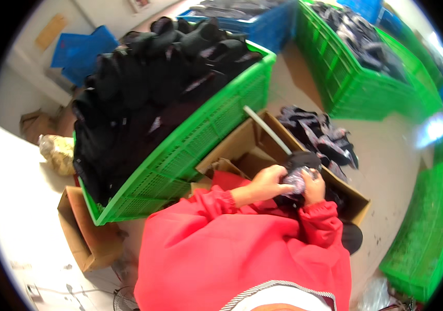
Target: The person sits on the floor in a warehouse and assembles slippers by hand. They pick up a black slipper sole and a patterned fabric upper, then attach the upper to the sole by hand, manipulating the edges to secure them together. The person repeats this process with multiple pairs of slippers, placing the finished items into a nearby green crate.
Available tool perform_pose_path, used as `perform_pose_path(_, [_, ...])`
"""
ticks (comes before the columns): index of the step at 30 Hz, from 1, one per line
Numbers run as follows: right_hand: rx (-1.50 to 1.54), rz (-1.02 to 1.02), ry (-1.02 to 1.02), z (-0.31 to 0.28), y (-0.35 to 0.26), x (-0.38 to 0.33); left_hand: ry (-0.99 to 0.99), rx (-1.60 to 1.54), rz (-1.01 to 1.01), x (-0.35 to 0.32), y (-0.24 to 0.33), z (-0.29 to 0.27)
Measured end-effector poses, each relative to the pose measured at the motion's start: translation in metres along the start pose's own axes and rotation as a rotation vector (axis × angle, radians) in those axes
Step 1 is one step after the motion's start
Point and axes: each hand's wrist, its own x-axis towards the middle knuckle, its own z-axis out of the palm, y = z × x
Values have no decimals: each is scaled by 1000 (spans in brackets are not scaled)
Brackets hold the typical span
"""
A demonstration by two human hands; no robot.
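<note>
The left hand (269,184) and right hand (312,187) meet on a bunched grey patterned cloth piece (295,180) with a black part at its upper end, fingers curled against it. They work above an open cardboard box (229,147), whose far end a pale pole (267,128) crosses at a slant. Just beyond the box, dark patterned pieces (317,136) lie heaped on the floor (382,140). To the left stands a green basket (193,145) piled high with black pieces (149,90); another green basket (343,85), at upper right, holds greyish pieces (361,39). A second cardboard box (96,230) sits at lower left.
</note>
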Motion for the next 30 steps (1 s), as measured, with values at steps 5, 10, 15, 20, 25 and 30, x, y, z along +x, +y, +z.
perform_pose_path(5, [-5,-38,36,20,-8,-16,88,229,158,-12,2,3])
perform_pose_path(10, [-139,-129,115,32,-23,-27,136,307,8,-18,18,16])
perform_pose_path(15, [-84,-135,135,32,-15,-23,188,426,50,-18,27,21])
perform_pose_path(20, [-444,-423,271,47,-16,-32,262,458,141,-14,28,31])
perform_pose_path(25, [-507,-474,327,53,-17,-38,326,418,241,-4,29,39])
perform_pose_path(30, [-457,-307,-33,25,-44,-42,291,345,112,3,20,28])
